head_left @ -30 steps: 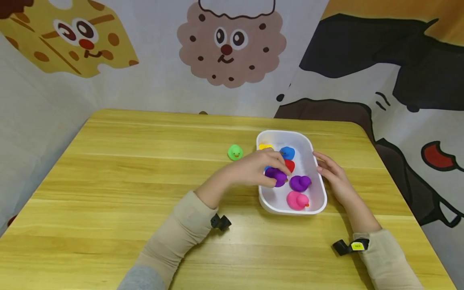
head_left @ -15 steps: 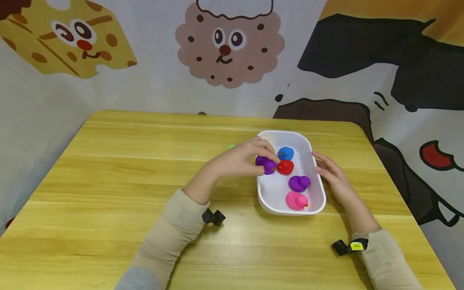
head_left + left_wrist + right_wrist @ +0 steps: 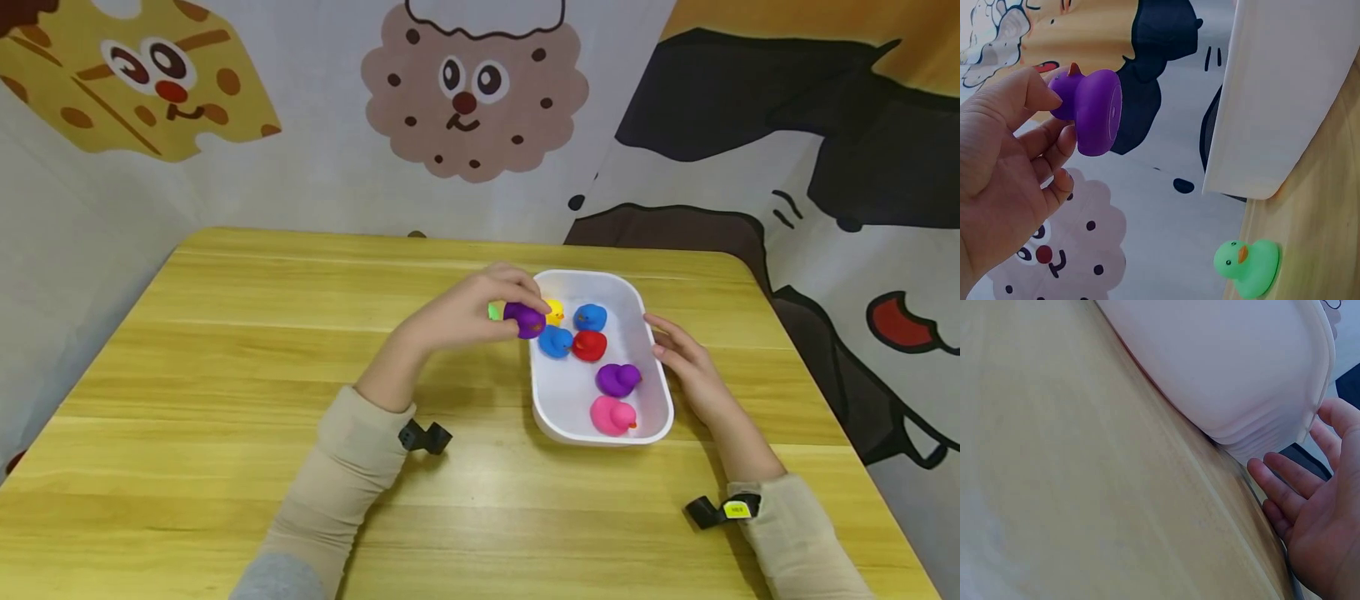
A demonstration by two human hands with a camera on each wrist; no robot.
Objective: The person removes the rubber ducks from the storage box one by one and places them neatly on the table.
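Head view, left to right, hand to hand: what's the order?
Left hand → held purple duck → yellow duck → red duck → purple duck in the tray → right hand. Left out, overlapping others sideways: green duck, both blue ducks, pink duck.

Head view looks down; nearer, lower wrist views share the tub (image 3: 561, 402).

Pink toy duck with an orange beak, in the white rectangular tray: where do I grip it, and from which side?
I'd pinch the pink toy duck by its rounded body, from above and the left: its head points right, and bare floor of the white rectangular tray lies to its left. The near wall and a purple toy duck beyond probably leave less room.
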